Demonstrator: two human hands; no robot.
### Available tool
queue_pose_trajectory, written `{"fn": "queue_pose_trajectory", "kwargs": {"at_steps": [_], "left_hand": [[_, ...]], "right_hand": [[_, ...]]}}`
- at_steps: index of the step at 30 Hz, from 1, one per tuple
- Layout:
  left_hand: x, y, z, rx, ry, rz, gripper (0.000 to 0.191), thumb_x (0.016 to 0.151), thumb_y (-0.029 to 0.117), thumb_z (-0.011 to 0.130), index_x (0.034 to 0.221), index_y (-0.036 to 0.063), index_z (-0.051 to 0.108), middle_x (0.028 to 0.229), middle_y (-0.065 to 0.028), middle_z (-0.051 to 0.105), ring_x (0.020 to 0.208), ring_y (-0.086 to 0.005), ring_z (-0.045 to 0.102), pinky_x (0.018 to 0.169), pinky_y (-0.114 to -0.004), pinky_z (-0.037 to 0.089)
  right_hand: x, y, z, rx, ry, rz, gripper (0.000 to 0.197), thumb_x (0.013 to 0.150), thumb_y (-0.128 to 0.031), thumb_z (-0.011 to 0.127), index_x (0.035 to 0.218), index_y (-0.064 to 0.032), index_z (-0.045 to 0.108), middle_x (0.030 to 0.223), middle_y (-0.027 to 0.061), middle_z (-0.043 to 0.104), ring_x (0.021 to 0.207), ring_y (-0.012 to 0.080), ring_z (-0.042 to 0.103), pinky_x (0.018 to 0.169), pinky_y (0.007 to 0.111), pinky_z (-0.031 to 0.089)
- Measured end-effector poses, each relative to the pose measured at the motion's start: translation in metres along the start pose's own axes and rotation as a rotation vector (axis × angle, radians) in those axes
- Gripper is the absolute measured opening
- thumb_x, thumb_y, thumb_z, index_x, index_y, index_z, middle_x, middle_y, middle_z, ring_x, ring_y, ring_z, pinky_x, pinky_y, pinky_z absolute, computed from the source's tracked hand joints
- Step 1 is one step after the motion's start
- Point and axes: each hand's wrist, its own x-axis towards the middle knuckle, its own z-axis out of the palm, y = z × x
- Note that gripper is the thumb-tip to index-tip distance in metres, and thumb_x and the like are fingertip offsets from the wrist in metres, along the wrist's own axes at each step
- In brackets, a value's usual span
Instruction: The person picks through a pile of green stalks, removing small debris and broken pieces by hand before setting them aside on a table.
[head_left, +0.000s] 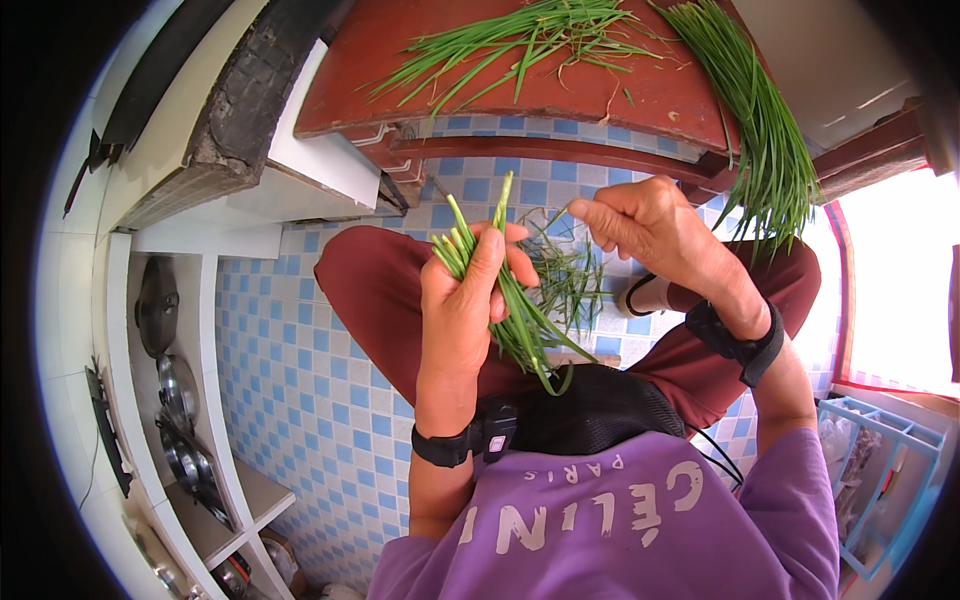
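Observation:
A small bunch of green garlic chives (523, 330) is gripped in my left hand (472, 292), with the pale cut ends pointing up past the thumb. To its right, my right hand (645, 225) pinches a thin green scrap between thumb and forefinger, apart from the bunch. Loose chives (517, 37) lie spread on the red wooden bench top (480, 82) ahead. A thicker bundle of chives (750, 112) hangs over the bench's right edge towards my knee. Below my hands, a heap of discarded green strands (566, 281) rests on the tiled floor.
At left, shelves (206, 375) hold metal pans and lids (178, 390). A counter with a dark, rough edge (236, 97) stands at upper left. The bench's lower rail (555, 150) runs ahead of my knees. A light blue plastic rack (885, 427) with bags is at lower right.

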Motion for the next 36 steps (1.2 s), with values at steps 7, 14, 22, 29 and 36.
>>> {"fn": "queue_pose_trajectory", "kwargs": {"at_steps": [7,14,22,29,36], "left_hand": [[0.002,-0.004,0.0,-0.117,0.019,0.01,0.024,0.092,0.024,0.047,0.101,0.0023,0.054,0.076,-0.008,0.062,0.046,-0.0019,0.036,0.041,-0.015,0.029],[0.009,-0.007,-0.013,-0.229,0.075,0.089,0.015,0.092,0.018,0.044,0.1,0.0058,0.05,0.088,-0.0119,0.063,0.046,-0.0022,0.037,0.042,-0.017,0.03],[0.012,0.001,-0.036,-0.313,0.1,0.174,0.018,0.092,0.017,0.046,0.103,0.0043,0.05,0.086,-0.0083,0.061,0.045,-0.0023,0.034,0.039,-0.016,0.028],[0.014,0.004,-0.063,-0.339,0.137,0.205,0.017,0.093,0.015,0.043,0.103,0.0039,0.051,0.09,-0.0029,0.056,0.047,-0.0017,0.034,0.039,-0.015,0.027],[0.013,0.012,-0.097,-0.387,0.184,0.275,0.016,0.092,0.016,0.047,0.103,0.0054,0.05,0.088,-0.0028,0.058,0.048,-0.0024,0.035,0.039,-0.016,0.03]], "right_hand": [[0.01,0.003,0.032,0.222,0.019,-0.302,0.022,0.086,-0.019,0.056,0.092,0.0019,0.06,0.082,0.0102,0.059,0.071,0.019,0.057,0.06,0.027,0.046],[0.008,0.009,0.044,0.47,0.018,-0.189,0.023,0.087,-0.02,0.054,0.089,0.0022,0.061,0.07,0.0099,0.062,0.062,0.0157,0.059,0.059,0.029,0.047],[0.021,0.02,0.044,0.619,0.059,-0.109,0.025,0.089,-0.021,0.053,0.095,0.0016,0.062,0.076,0.0055,0.064,0.06,0.0079,0.057,0.055,0.021,0.047],[0.025,0.032,0.05,0.665,-0.036,0.01,0.024,0.091,-0.021,0.05,0.098,-0.0012,0.062,0.081,0.0016,0.064,0.051,0.0041,0.046,0.048,0.018,0.042],[0.028,0.05,0.058,0.714,-0.076,0.029,0.023,0.091,-0.019,0.05,0.098,-0.001,0.062,0.082,0.002,0.065,0.05,0.0042,0.047,0.049,0.018,0.041]]}}
